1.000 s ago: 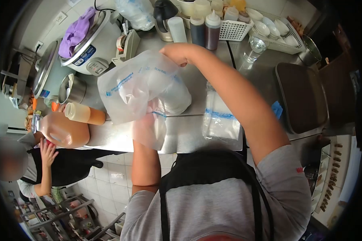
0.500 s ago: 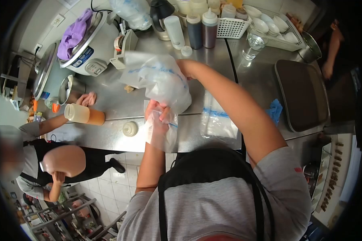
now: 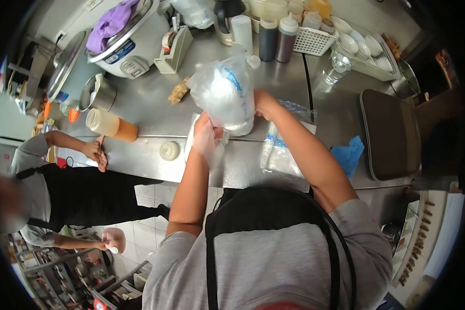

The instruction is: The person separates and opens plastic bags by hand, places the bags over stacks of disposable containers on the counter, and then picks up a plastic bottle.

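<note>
A translucent plastic bag (image 3: 225,93) with blue print stands over the steel table, with something white and rounded inside it. At its lower left, my left hand (image 3: 207,128) has its fingers closed on the bag, and loose translucent plastic hangs over the wrist. My right hand (image 3: 263,104) is at the bag's right side, its fingers curled against the plastic. Beneath my right forearm lies a flat stack of clear bags (image 3: 284,150) with a blue band.
A squeeze bottle of orange liquid (image 3: 112,125), a pale cap (image 3: 169,151) and a ginger-like piece (image 3: 179,91) are at the left. A co-worker (image 3: 82,191) stands beyond the table's left edge. A blue cloth (image 3: 348,156) and a brown tray (image 3: 390,135) lie right.
The bag has gone from spread wide to gathered upright around its contents, with both hands closer to its sides. The co-worker has lifted the large jug off the table and lowered it.
</note>
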`<state>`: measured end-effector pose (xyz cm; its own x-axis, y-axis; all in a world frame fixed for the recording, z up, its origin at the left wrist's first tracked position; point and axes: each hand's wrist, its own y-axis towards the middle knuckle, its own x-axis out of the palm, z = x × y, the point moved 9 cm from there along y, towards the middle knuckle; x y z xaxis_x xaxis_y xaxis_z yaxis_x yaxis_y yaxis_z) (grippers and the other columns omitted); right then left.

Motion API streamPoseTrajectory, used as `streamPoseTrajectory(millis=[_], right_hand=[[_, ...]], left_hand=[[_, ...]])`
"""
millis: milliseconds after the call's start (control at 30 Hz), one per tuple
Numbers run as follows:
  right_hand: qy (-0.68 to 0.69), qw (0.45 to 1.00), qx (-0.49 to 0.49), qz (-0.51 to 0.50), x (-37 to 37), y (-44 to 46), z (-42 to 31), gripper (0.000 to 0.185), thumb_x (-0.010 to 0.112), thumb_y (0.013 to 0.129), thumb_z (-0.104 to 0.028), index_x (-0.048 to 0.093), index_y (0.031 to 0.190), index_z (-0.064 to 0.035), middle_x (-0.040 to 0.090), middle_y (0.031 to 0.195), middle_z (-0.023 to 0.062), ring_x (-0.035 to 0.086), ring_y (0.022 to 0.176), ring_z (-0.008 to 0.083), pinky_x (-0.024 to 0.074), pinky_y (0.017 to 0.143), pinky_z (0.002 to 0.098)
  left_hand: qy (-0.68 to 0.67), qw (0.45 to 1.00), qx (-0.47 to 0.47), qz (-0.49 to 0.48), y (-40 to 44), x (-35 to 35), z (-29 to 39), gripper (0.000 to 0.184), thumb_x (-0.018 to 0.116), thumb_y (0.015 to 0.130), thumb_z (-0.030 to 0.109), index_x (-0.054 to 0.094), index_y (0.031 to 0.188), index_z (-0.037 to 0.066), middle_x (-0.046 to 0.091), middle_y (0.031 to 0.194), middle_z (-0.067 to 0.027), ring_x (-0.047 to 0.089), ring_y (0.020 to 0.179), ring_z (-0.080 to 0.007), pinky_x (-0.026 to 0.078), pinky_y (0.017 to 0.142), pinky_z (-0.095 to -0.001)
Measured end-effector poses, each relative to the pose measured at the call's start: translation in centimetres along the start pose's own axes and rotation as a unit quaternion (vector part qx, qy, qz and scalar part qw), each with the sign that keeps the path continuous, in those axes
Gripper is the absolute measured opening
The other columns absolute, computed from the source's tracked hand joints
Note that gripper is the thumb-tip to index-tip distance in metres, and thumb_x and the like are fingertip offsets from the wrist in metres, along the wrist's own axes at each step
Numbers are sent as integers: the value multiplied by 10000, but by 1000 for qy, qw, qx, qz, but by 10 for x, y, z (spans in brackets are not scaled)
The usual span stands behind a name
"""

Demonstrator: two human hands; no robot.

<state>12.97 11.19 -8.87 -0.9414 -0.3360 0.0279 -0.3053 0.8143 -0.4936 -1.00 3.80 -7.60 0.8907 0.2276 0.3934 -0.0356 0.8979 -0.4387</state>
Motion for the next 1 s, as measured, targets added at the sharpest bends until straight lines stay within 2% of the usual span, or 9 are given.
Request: streamPoseTrajectory(millis=[67, 100, 200, 300, 600, 700, 800, 867, 1000], right_hand=[[91, 995, 13, -48, -7, -2, 13, 116, 472, 777, -177, 571, 773, -117, 511, 614, 11, 399, 441, 80, 263, 376, 205], [78, 995, 13, -65, -10, -6, 11, 116, 465, 780, -166, 566, 763, -112, 508, 610, 4, 395, 440, 69, 256, 374, 199], [36, 995, 1, -93, -9, -17, -2, 115, 460, 780, -146, 555, 738, -97, 504, 601, -8, 390, 438, 51, 249, 370, 189], [-29, 996, -32, -73, -13, 4, -8, 110, 495, 747, -155, 561, 752, -67, 513, 596, 15, 420, 445, 77, 306, 377, 214], [48, 998, -20, -31, -12, 26, 20, 145, 520, 742, -172, 565, 801, -48, 546, 681, 59, 492, 514, 133, 351, 422, 257], [-80, 965, -234, 83, -33, 11, -5, 144, 501, 770, -181, 547, 782, -45, 534, 663, 55, 496, 506, 132, 368, 431, 240], [79, 992, -76, 67, -51, -34, 17, 173, 477, 801, -204, 526, 768, -42, 533, 675, 58, 505, 520, 145, 404, 475, 246], [197, 979, -8, -48, -38, -64, 42, 173, 469, 812, -203, 514, 782, -39, 534, 697, 59, 543, 576, 177, 439, 527, 277], [278, 959, 21, -48, -8, -105, 47, 190, 443, 829, -208, 495, 863, -29, 547, 761, 77, 574, 674, 218, 457, 587, 319]], left_hand=[[49, 997, -52, 24, 7, -1, 14, 113, 480, 781, 215, 468, 769, 104, 378, 516, 26, 280, 381, -52, 175, 344, -204], [165, 985, -53, -9, 17, -2, 21, 150, 513, 763, 237, 470, 728, 97, 376, 502, 29, 298, 393, -51, 184, 351, -203], [315, 941, -19, -124, 11, 39, 51, 176, 513, 760, 255, 472, 706, 92, 379, 499, 28, 299, 391, -52, 189, 352, -195], [355, 918, -1, -179, 19, 54, 56, 180, 510, 765, 257, 471, 701, 92, 379, 498, 27, 298, 389, -53, 189, 351, -196], [92, 992, -69, -50, 32, 11, -11, 196, 499, 778, 263, 468, 686, 93, 378, 494, 26, 296, 383, -57, 191, 347, -196], [57, 995, -77, -22, 24, 4, -19, 202, 496, 783, 265, 467, 681, 93, 378, 492, 25, 296, 382, -58, 191, 346, -196], [30, 997, -68, -23, 2, 5, -19, 208, 492, 787, 268, 466, 676, 94, 377, 491, 25, 295, 380, -59, 192, 344, -196], [-2, 996, -69, -48, -13, 7, -23, 213, 477, 808, 261, 458, 674, 97, 379, 489, 24, 294, 373, -60, 195, 339, -194], [-71, 988, -113, -73, -40, 20, -41, 223, 451, 839, 237, 442, 669, 94, 379, 482, 24, 310, 367, -58, 210, 327, -200]])
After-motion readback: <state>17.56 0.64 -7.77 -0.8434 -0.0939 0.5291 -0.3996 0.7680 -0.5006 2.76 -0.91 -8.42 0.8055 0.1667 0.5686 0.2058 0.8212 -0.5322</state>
